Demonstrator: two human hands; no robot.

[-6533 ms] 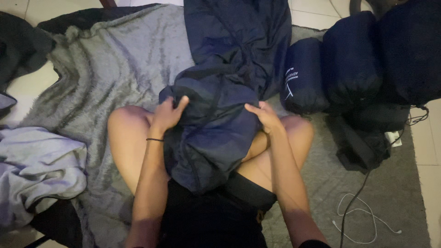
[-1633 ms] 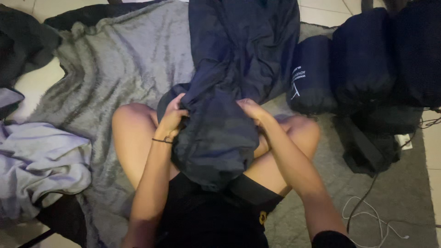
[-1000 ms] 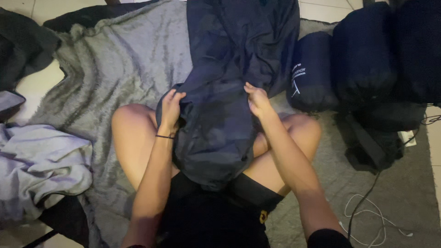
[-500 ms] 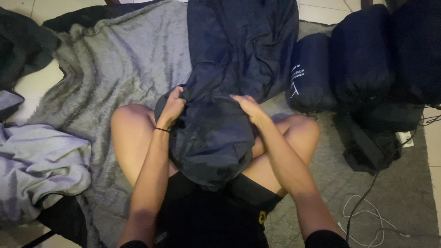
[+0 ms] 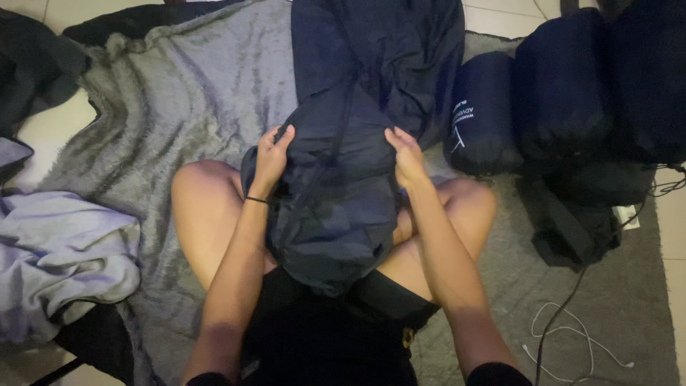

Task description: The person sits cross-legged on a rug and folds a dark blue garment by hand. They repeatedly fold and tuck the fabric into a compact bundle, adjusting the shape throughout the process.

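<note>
A dark navy sleeping bag (image 5: 371, 64) runs from the top of the view down into my lap, where its near end is bunched into a rounded bundle (image 5: 332, 214) over my crossed legs. My left hand (image 5: 270, 159) grips the bundle's left edge at the fabric opening. My right hand (image 5: 404, 156) clutches the fabric on the bundle's right side. A thin dark band circles my left wrist. I sit cross-legged on a grey fuzzy blanket (image 5: 179, 100).
Packed navy stuff sacks (image 5: 564, 93) stand in a row at the right, one smaller sack (image 5: 482, 118) nearest the sleeping bag. A lilac sheet (image 5: 61, 257) is crumpled at the left. White and black cables (image 5: 564, 336) lie on the grey mat at lower right.
Both hands have kept working the fabric into the bundle; since half a second ago they have slid upward and apart to new grips on the sleeping bag. The bundle stays in my lap.
</note>
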